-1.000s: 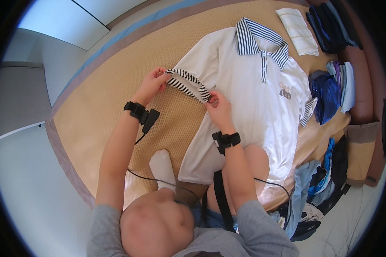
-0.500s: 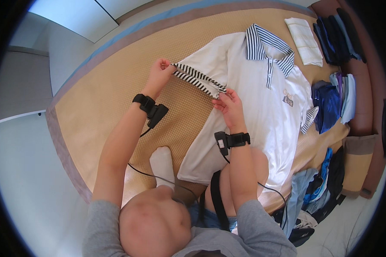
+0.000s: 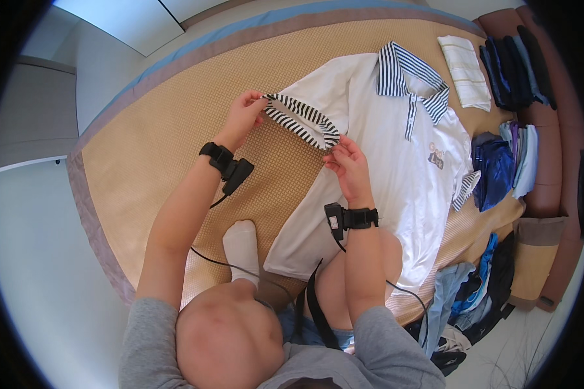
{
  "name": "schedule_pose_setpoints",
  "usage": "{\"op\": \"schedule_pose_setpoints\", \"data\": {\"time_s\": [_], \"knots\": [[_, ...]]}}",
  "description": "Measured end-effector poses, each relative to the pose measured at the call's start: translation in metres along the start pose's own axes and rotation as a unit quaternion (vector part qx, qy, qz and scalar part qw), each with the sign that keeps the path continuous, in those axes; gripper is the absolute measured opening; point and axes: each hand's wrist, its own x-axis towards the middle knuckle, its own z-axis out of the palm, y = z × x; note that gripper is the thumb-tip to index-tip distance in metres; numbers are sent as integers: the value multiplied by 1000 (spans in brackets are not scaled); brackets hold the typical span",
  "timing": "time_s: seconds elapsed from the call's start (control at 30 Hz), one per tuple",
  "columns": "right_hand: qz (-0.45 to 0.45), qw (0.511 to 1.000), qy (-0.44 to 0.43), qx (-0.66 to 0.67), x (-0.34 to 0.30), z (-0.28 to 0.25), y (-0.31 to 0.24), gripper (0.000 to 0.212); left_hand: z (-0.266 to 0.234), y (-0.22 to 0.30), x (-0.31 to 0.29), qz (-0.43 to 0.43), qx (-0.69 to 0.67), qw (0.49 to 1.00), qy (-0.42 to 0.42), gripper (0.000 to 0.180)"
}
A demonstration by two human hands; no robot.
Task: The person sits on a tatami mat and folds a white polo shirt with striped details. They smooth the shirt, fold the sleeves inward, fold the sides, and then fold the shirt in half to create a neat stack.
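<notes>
A white polo shirt (image 3: pixel 383 175) with a striped collar lies spread on the tan mat, its collar at the far side. The near-left sleeve ends in a black-and-white striped cuff (image 3: pixel 298 117), whose opening gapes slightly. My left hand (image 3: pixel 243 117) pinches the cuff's far-left corner between thumb and fingers. At the cuff's other corner, my right hand (image 3: pixel 349 165) grips the edge with its fingertips. The shirt's other striped cuff (image 3: pixel 466 189) rests on the right, untouched. Both wrists wear black strapped devices with cables.
Folded dark clothes (image 3: pixel 516 71), a folded white cloth (image 3: pixel 466 71) and a blue folded pile (image 3: pixel 493 165) line the right side by a brown leather edge (image 3: pixel 542 149). Loose clothes (image 3: pixel 474 292) heap at lower right. My socked foot (image 3: pixel 241 246) rests on the mat (image 3: pixel 175 129).
The striped cuff has been spread, so its opening now shows wider between my hands. Both hands keep their hold. The whole view has shifted slightly.
</notes>
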Motion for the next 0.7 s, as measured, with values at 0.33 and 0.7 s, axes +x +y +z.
{"op": "schedule_pose_setpoints", "data": {"time_s": [0.33,0.7], "knots": [[-20,999,39,-25,0,6,-3,31,-1,-3,-3,-51,-70,996,-5,13],[-118,923,112,-348,5,16,13,30,6,-2,-2,-60,-251,964,-59,13]]}}
